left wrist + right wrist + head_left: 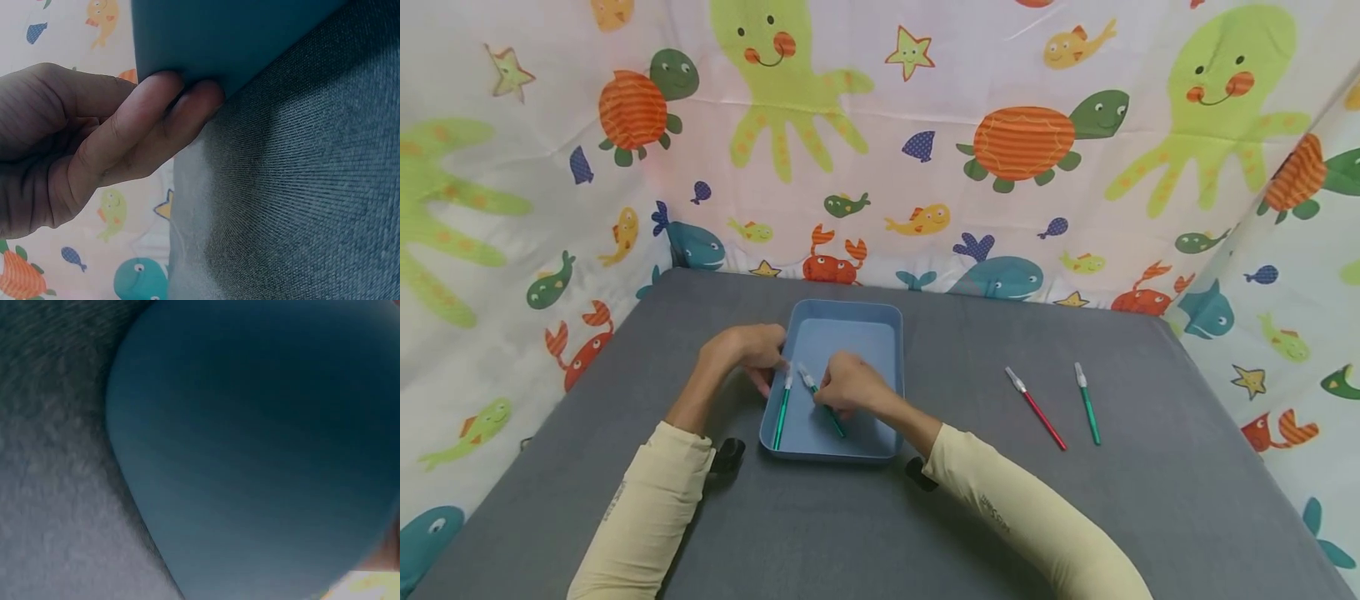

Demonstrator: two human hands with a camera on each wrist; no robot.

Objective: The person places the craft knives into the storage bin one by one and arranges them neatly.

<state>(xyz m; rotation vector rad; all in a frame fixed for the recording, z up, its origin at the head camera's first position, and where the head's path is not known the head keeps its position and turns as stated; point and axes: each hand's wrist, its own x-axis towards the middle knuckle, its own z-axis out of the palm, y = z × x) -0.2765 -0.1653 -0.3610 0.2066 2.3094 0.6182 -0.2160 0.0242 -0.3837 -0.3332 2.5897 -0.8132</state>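
Observation:
A blue rectangular tray (868, 333) stands on the grey table. Along its left side lies a green craft knife (782, 418) with a clear cap. My left hand (756, 347) grips the tray's left wall; a fingertip reaches inside near that knife's cap. In the left wrist view, two fingers (128, 119) of this hand touch the outer wall. Inside the tray, my right hand (854, 383) pinches a second green craft knife (837, 423), which lies slanted with its cap up and left. The right wrist view shows mostly tray wall (250, 456), and the right fingers are hidden there.
On the table (970, 517) to the right lie a red craft knife (1040, 413) and another green craft knife (1088, 408), both capped. A curtain (880, 192) printed with sea animals hangs behind the table and along its sides.

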